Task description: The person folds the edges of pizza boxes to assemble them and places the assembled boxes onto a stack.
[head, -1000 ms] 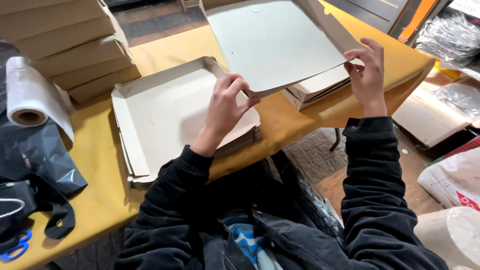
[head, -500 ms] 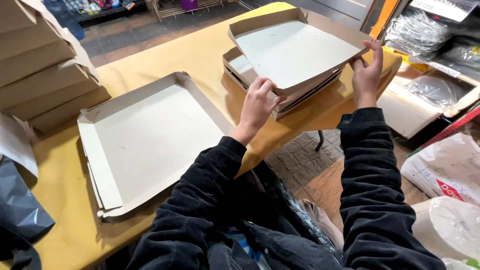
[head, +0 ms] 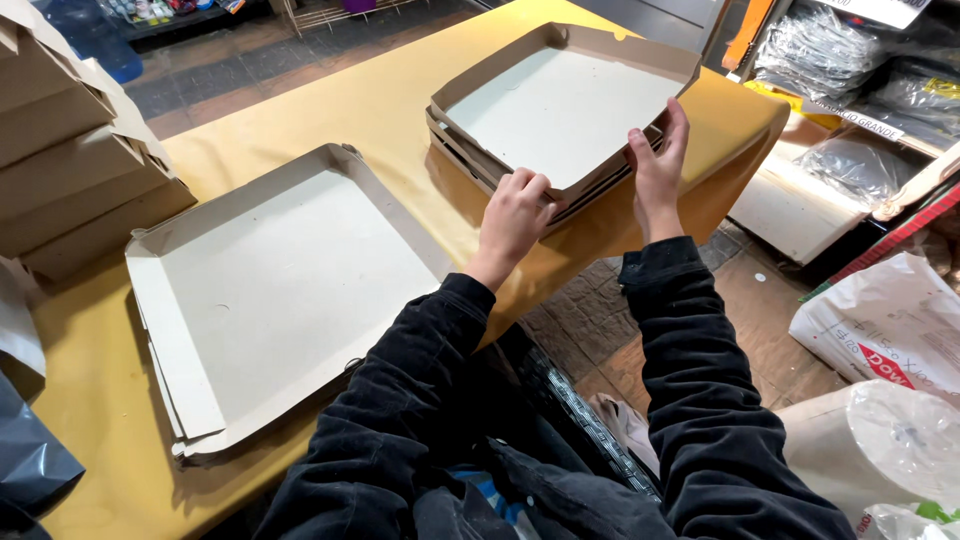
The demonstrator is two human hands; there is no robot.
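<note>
- Top tray has come down onto the stack at the tabletop's far right corner.
- Left hand and right hand clasp its near rim.
- It lies flat, open side up.

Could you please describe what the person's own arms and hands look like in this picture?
Both arms are covered by long black sleeves of a soft, creased fabric, ending in plain cuffs at the wrists. The left hand and right hand are bare: no gloves, rings, watch or markings can be seen.
</note>
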